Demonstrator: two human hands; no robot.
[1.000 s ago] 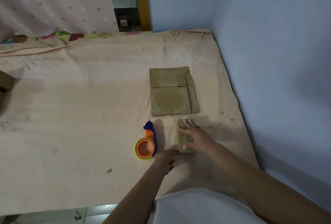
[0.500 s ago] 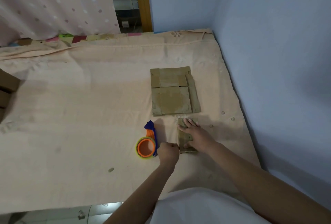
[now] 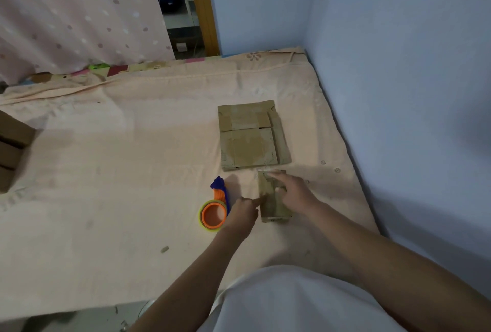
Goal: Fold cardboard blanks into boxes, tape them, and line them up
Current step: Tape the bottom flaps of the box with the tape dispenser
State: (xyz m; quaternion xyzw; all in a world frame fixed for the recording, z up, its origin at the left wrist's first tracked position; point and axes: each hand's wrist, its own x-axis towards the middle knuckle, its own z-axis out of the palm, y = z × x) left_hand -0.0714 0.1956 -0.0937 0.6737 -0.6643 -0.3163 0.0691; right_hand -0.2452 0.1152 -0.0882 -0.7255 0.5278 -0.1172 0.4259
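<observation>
Box (image 3: 272,200), small and narrow, lies on the bedsheet (image 3: 106,172) just in front of the two finished boxes (image 3: 251,136). Right hand (image 3: 293,192) presses it flat with straight fingers. Left hand (image 3: 243,214) has curled fingers, one extended to touch the box's left edge; it grasps nothing. Tape dispenser (image 3: 214,211) rests just beside. Recommendation: rub the tape seam down firmly, hold the box steady, then align it flush with the row.

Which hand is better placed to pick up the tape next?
Left, probably. The left hand sits right beside the tape, only a finger touching the box; the right hand lies on the box, steadying it.
</observation>
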